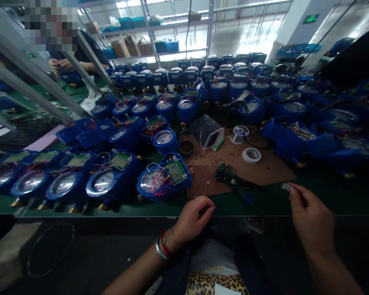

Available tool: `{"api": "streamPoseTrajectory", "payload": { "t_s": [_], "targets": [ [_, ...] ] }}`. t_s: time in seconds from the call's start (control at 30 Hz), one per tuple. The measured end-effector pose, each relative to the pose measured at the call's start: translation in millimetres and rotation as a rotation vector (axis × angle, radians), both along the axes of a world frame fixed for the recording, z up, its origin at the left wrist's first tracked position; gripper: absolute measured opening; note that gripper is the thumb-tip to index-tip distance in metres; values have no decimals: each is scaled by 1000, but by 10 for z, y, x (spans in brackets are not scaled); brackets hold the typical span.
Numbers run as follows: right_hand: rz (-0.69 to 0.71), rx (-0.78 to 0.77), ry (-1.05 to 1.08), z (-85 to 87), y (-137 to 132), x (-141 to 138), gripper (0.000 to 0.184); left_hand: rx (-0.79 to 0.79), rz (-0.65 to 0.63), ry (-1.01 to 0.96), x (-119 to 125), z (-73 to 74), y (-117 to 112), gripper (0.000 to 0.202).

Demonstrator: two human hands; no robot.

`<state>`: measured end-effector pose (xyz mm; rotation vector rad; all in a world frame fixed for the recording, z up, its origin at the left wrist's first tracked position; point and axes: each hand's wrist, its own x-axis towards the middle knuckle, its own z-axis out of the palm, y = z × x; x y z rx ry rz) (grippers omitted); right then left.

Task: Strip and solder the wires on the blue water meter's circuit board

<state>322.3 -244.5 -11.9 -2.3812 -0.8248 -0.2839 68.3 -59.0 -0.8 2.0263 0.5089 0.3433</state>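
Left hand (195, 217): curled near bench (164, 208) edge, cannot tell if gripping | Right hand (312, 217): pinching pale scrap (285, 187), right of pliers (233, 180) | Meter (166, 176): open, wires (156, 185) exposed, just beyond left hand

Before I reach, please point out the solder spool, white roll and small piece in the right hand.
Solder spool (237, 138), head view: wound wire.
White roll (246, 155), head view: left rim.
Small piece (285, 187), head view: free end.
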Motion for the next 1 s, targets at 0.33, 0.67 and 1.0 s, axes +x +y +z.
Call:
{"api": "streamPoseTrajectory", "payload": {
  "t_s": [0.33, 0.67, 1.0],
  "targets": [
    [191, -51, -241, 277, 745, 166, 28, -28, -41, -46, -44, 22, 64, 14],
    [597, -335, -225, 334, 2171, 81, 25, 46, -148, -98, -124, -80, 173, 14],
    [522, -688, -247, 177, 2869, 150, 29, 67, -222, -123, -191, -85, 236, 19]
  ]
}}
